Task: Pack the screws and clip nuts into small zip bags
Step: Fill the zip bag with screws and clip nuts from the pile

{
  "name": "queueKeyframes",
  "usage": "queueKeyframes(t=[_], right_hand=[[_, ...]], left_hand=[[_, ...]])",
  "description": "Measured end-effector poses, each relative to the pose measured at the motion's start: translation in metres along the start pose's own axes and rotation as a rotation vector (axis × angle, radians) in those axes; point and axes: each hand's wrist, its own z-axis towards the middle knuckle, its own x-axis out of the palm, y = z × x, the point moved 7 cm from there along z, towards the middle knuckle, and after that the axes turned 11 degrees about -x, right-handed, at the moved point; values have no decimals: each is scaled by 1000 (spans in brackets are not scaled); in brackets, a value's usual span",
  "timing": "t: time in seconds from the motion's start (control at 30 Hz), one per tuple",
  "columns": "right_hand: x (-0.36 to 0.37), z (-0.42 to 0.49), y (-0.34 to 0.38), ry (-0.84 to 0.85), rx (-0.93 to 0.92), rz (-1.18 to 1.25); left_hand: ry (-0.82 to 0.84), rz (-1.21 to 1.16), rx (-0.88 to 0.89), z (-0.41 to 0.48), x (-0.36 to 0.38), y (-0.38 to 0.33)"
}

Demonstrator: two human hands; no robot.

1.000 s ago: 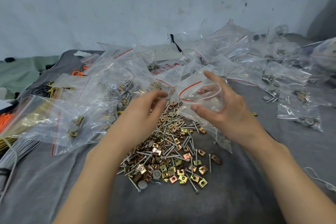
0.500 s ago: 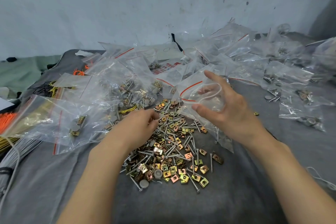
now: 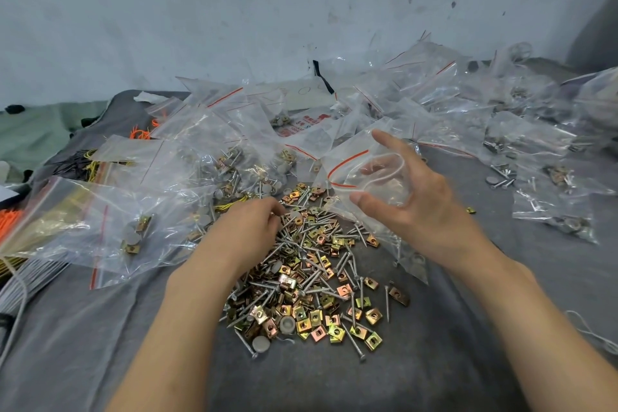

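A loose pile of silver screws and brass-coloured clip nuts [image 3: 311, 274] lies on the grey cloth in front of me. My left hand [image 3: 247, 231] is down on the pile's far left edge, its fingers curled onto the screws there; what they pinch is hidden. My right hand [image 3: 411, 204] is raised above the pile's far right side and holds a small clear zip bag [image 3: 364, 174] with a red seal line, its mouth held open and facing left between thumb and fingers.
Many clear zip bags, some filled with hardware [image 3: 214, 164], are heaped behind the pile and to the right [image 3: 551, 211]. A larger bag [image 3: 83, 224] lies at the left beside orange ties [image 3: 13, 217]. A pale wall stands behind.
My left hand has dropped from beside the bag's mouth down to the pile's far left edge and curled its fingers into the screws. My right hand keeps the bag open in place.
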Motion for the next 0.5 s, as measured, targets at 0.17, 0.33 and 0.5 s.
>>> queueKeyframes(t=[0.17,0.33,0.5], right_hand=[[-1,1,0,-17,-13,0],[-2,0,1,-16,-23,1],[-5,0,2,-23,-17,5]], left_hand=[[-4,28,-1,1,2,-3],[-34,67,46,2,2,-12],[10,112,87,1,12,-21]])
